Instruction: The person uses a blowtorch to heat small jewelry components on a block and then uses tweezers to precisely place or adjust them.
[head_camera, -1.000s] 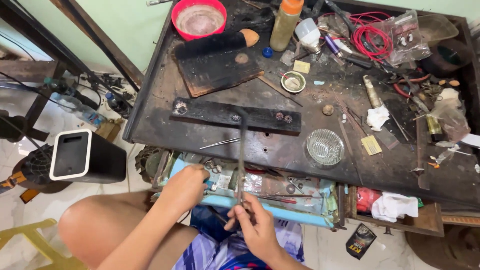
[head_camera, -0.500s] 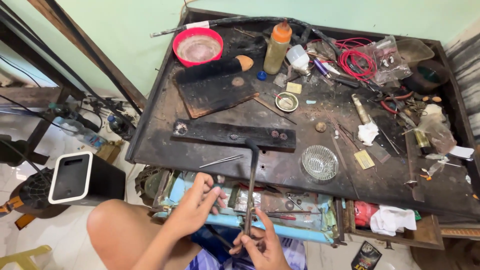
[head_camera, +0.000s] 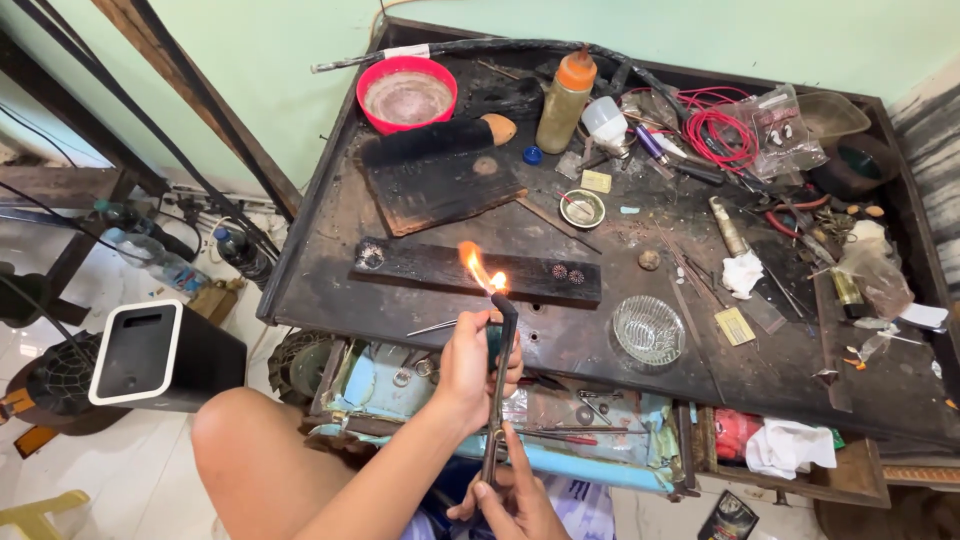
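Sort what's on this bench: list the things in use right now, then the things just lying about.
In use:
left hand
right hand
torch
flame

Lying about:
red bowl
glass ashtray
orange-capped bottle
red wire coil
black wooden strip

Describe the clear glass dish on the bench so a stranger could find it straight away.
Start at the dark, cluttered workbench and find the long black block lying across its middle. Just past that block's right end, towards the near edge, sits the glass dish. It is the only round, see-through, ribbed thing there; the red bowl at the back is opaque.
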